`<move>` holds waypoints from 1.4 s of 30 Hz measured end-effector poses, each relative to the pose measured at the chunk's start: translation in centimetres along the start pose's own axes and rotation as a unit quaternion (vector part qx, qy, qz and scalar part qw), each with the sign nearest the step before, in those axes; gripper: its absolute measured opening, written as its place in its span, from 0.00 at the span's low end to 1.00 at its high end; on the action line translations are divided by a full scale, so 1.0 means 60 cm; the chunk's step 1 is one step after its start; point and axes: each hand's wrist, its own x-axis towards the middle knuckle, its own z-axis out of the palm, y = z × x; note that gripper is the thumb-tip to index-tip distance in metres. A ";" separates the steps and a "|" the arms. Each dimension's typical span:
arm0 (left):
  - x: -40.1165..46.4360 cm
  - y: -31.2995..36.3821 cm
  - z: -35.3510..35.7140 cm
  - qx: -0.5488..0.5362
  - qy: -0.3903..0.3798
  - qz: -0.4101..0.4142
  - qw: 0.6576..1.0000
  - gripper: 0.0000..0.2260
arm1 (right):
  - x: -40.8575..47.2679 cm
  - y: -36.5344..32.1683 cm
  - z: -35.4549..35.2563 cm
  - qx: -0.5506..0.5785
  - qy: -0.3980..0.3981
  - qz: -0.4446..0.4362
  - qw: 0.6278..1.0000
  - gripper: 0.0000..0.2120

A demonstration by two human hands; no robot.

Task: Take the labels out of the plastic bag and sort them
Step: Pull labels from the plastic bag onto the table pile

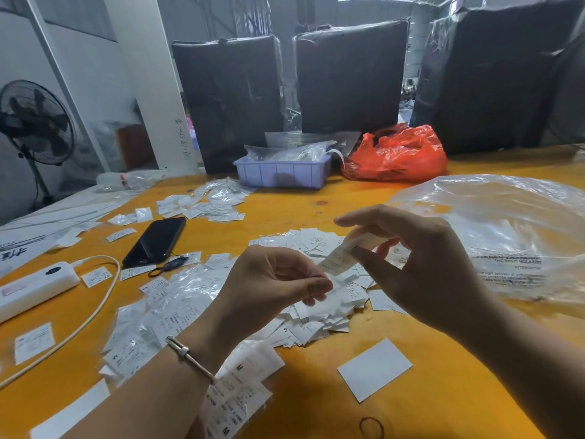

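Hair tie (371, 427): a thin dark loop lying nearest me on the orange counter (443, 391).
Blank card (375, 369): a flat white rectangle, stiff-looking, lying alone just right of the pile.
Left hand (272, 283): my fingers are curled, thumb and forefinger pinching something small and pale; I can't tell whether it is a label or a sleeve edge.
Right hand (421, 264): thumb and fingers pinch a strip of labels (340, 259), raised above the pile, other fingers loosely fanned.
Step in hand: I judge I'm separating one label from the strip. I'd keep the pinch light near the edge, pull slowly so thin paper doesn't tear, and read the size letter before dropping it.
Pile (316, 318): loose white paper labels, small and rectangular, heaped under my hands; some show S or M.
Sleeved labels (177, 312): glossy clear film, crinkled, slippery by the look, to the left.
Phone (155, 242): dark, smooth, further left.
Plastic bag (506, 236): large, clear, wrinkled, lying right of my hands.
Tray (281, 172): pale ribbed plastic, far side.
Red bag (399, 156): crumpled thin film beside it.
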 end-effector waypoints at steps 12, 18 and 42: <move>0.002 -0.009 0.007 0.079 -0.032 -0.013 0.996 0.10 | -0.003 0.001 0.004 -0.089 -0.044 -0.015 0.995 0.16; 0.003 -0.014 0.007 0.092 -0.034 -0.018 0.995 0.01 | 0.000 -0.001 0.002 -0.153 -0.052 0.004 0.987 0.13; 0.006 -0.006 0.007 -0.015 -0.034 -0.064 0.997 0.07 | 0.002 -0.001 0.010 0.086 -0.012 0.115 0.990 0.08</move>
